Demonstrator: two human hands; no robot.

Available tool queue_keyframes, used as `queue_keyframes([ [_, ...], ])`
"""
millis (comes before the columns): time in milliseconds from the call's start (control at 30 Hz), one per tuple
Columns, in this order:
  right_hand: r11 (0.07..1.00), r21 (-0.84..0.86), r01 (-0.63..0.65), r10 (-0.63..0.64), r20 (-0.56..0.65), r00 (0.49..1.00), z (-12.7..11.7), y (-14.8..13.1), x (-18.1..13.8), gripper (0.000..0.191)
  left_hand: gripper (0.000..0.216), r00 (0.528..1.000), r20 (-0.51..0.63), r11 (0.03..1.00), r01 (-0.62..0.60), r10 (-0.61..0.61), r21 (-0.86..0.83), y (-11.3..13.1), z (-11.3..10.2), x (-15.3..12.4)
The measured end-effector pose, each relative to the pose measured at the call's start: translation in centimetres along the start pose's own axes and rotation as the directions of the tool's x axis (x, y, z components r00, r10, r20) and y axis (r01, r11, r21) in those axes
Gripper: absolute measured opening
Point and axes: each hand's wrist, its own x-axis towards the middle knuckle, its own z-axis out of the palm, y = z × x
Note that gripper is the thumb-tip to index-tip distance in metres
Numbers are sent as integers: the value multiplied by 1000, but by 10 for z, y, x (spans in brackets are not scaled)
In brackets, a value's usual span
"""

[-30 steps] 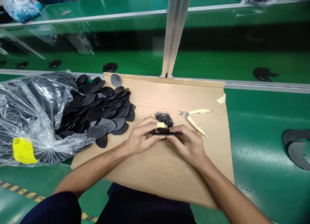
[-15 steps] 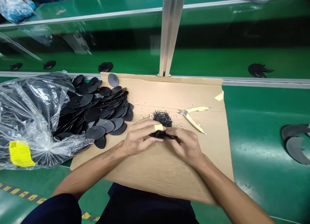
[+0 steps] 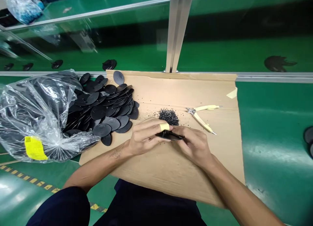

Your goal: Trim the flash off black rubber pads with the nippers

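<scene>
Both hands meet over a brown cardboard sheet (image 3: 171,173) and hold one flat black plastic disc (image 3: 171,136) edge-on between them. My left hand (image 3: 144,136) pinches its left side; the index finger wears a yellow band. My right hand (image 3: 195,144) grips its right side. Just beyond the fingers lies a small heap of black plastic trimmings (image 3: 168,116). A pile of the same black discs (image 3: 107,105) spreads over the cardboard's left part, spilling from a clear plastic bag (image 3: 36,112) with a yellow label.
Yellow-handled cutters (image 3: 202,116) lie on the cardboard to the right of the trimmings. A metal post (image 3: 176,30) rises behind the cardboard. A green conveyor belt (image 3: 220,56) beyond it carries scattered black parts (image 3: 278,63). More black parts lie at the far right edge.
The hands have stayed together on the disc, with small shifts of the fingers and the disc's tilt. The view has shifted slightly to the left and down.
</scene>
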Motion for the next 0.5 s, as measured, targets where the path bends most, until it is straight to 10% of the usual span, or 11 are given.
queue_keyframes([
  [500, 999, 29, -26, 26, 1, 1000, 1, 4, -5, 19, 23, 1000, -4, 999, 24, -24, 21, -2, -1, -5],
])
